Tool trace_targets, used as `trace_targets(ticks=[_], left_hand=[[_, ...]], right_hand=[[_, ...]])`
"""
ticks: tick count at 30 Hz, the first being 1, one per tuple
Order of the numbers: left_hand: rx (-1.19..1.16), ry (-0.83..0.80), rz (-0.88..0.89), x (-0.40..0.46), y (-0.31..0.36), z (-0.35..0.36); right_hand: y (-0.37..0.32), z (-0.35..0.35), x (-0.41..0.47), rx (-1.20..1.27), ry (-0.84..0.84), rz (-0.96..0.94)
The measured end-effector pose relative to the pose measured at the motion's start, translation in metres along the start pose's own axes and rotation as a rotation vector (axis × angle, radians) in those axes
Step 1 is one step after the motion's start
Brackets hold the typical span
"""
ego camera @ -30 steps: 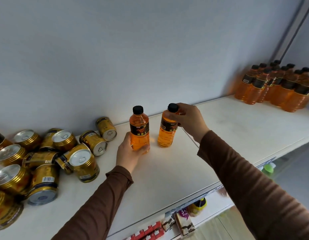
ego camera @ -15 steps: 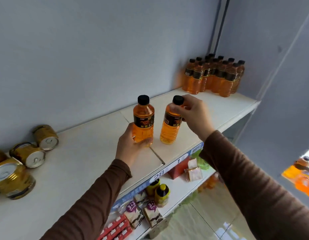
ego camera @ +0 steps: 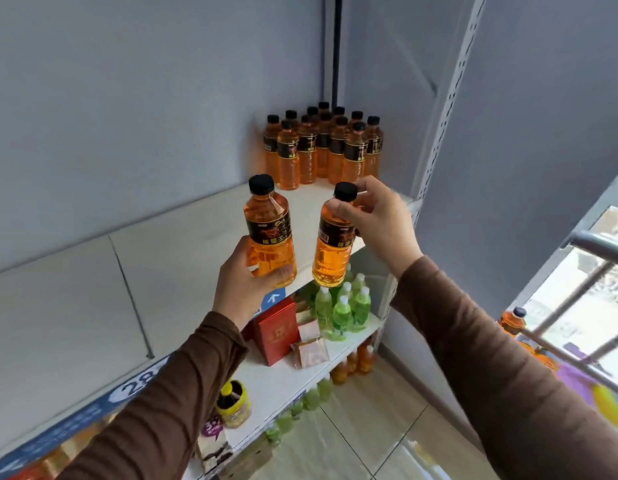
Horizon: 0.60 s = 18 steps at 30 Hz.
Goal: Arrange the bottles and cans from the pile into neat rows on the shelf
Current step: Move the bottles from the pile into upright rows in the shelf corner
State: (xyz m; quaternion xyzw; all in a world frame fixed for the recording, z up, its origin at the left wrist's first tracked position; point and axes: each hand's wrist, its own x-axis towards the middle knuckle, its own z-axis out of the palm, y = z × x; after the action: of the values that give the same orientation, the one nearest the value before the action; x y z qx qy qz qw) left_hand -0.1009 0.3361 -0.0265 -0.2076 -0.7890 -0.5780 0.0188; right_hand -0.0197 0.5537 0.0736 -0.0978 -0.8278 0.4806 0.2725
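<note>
My left hand (ego camera: 243, 287) grips the lower body of an orange drink bottle (ego camera: 268, 225) with a black cap and dark label, held upright above the white shelf (ego camera: 179, 244). My right hand (ego camera: 376, 220) pinches a second, identical bottle (ego camera: 335, 244) by its neck just under the cap; it hangs slightly tilted over the shelf's front edge. At the shelf's far right corner stand several matching orange bottles (ego camera: 323, 147) in tight rows. The pile of cans is out of view.
A perforated metal upright (ego camera: 442, 98) bounds the shelf on the right. The lower shelf holds a red box (ego camera: 276, 332), green bottles (ego camera: 345, 306), small packets and a yellow-lidded jar (ego camera: 233, 405). A metal cart rail (ego camera: 598, 244) with orange bottles is at right.
Both hands have carried their bottles rightward along the shelf toward the rows in the corner. The view has swung right, and the gold cans have left the frame.
</note>
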Motion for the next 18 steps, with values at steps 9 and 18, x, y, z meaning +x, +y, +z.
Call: trace_targets(ticks=[9,18], left_hand=[[0.025,0.003,0.035,0.069,0.003,0.060],[0.007,0.054,-0.005,0.152,-0.010,0.099]], right_hand=[[0.045,-0.024,0.083,-0.032,-0.011,-0.025],[0.070,-0.022,0.194,-0.203,-0.037,-0.108]])
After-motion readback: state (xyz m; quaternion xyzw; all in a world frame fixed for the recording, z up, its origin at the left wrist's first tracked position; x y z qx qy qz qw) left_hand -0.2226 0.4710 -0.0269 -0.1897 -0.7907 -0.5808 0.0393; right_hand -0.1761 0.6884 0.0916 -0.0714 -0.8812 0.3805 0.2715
